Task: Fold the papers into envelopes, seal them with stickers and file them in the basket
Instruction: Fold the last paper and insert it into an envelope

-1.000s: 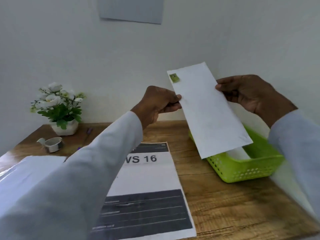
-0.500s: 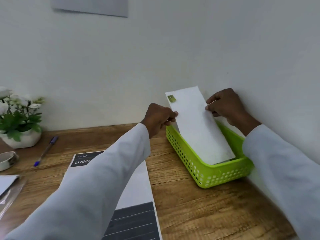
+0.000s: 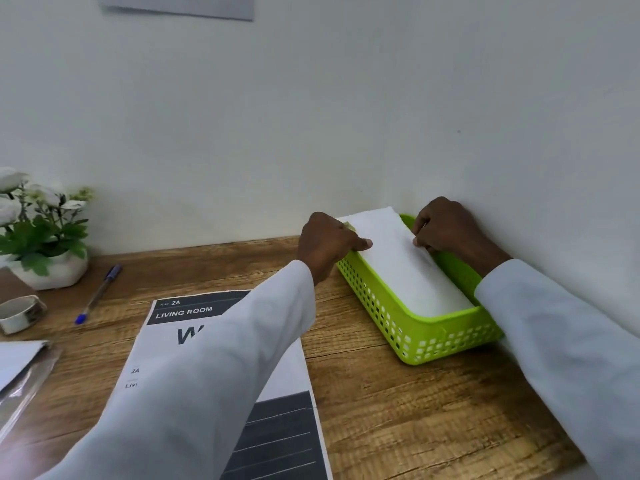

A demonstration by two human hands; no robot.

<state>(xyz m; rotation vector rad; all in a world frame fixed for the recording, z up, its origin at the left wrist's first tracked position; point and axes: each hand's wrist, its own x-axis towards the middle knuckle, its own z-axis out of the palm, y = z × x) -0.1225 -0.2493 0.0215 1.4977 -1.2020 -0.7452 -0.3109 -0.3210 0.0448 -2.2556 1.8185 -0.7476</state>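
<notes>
A white folded envelope [image 3: 405, 268] lies slanted in the lime green basket [image 3: 408, 327] at the table's right, against the wall. Its far end sticks up over the basket's back rim. My left hand [image 3: 329, 245] pinches the envelope's left edge, thumb on top, near a small green sticker that is mostly hidden. My right hand [image 3: 446, 230] pinches the right edge with curled fingers. Whether other envelopes lie underneath I cannot tell.
A printed sheet [image 3: 194, 317] reading "LIVING ROOM" lies on the wooden table [image 3: 398, 410] under my left sleeve. A blue pen [image 3: 98, 294], a tape roll [image 3: 20, 313] and a potted white flower [image 3: 38, 233] sit at the left. More papers [image 3: 17, 362] lie at the left edge.
Both hands have lowered the envelope from the air down into the basket, and it now lies nearly flat. My view has shifted right toward the basket.
</notes>
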